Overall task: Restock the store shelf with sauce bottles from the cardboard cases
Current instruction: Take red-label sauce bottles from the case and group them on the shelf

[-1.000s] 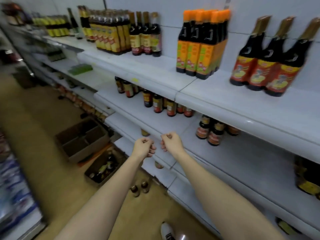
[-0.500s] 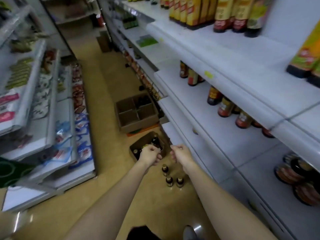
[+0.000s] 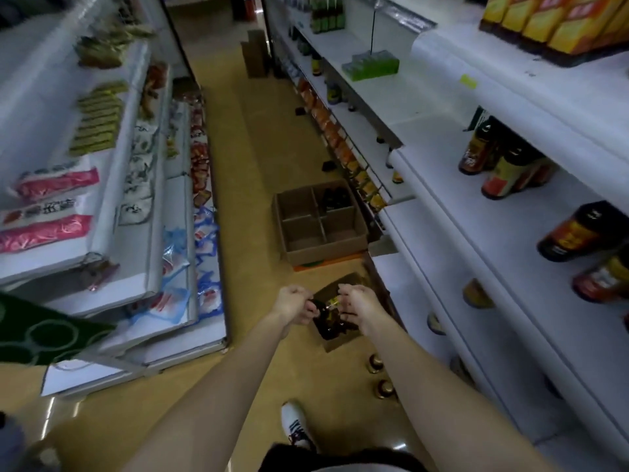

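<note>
Gaze having swung from shelf down to aisle floor. Left hand and right hand, fingers curled, empty, hovering side by side above open cardboard case holding dark sauce bottles. Two loose bottles standing on floor nearby. Judged: next pickup beginning.

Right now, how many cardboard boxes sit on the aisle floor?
3: a divided box by the shelf base, a nearer box of bottles under the hands, and a tall one far down. Others may be hidden.
</note>
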